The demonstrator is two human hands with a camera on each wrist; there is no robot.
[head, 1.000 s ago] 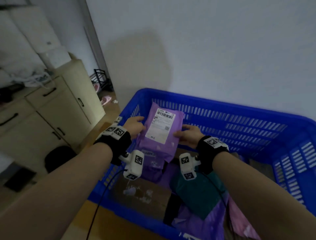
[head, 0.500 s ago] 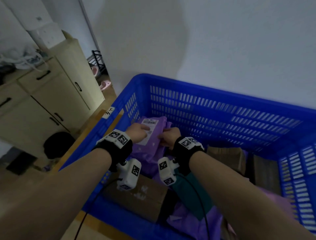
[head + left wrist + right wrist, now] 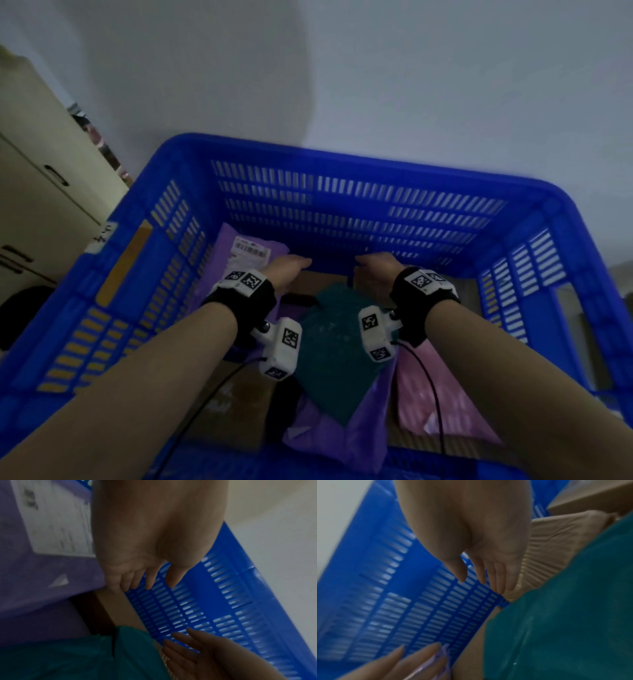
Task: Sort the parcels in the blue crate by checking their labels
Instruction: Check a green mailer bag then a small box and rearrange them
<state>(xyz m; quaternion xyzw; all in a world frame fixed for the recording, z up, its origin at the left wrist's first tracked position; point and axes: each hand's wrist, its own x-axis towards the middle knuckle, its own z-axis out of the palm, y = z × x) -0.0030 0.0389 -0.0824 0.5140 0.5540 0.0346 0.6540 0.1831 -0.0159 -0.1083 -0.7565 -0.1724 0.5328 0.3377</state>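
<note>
The blue crate (image 3: 342, 150) holds several parcels. A purple parcel (image 3: 239, 274) with a white label (image 3: 251, 251) lies at the crate's far left. My left hand (image 3: 294, 265) is just right of it, fingers straight and holding nothing; the left wrist view shows the left hand (image 3: 154, 582) at the purple parcel's (image 3: 42, 588) edge. My right hand (image 3: 371, 263) is open over a tan parcel (image 3: 556, 547) by the far wall, the right hand's (image 3: 479, 582) fingers straight. A dark green parcel (image 3: 335, 342) lies between my wrists.
A pink parcel (image 3: 442, 394) sits at the right, another purple bag (image 3: 335, 435) at the near side and a cardboard box (image 3: 233, 404) at the near left. A cream cabinet (image 3: 41, 192) stands left of the crate, a grey wall behind it.
Both hands held the purple parcel up, lowered it to the crate's far left and let go. The hands have since moved apart towards the far wall.
</note>
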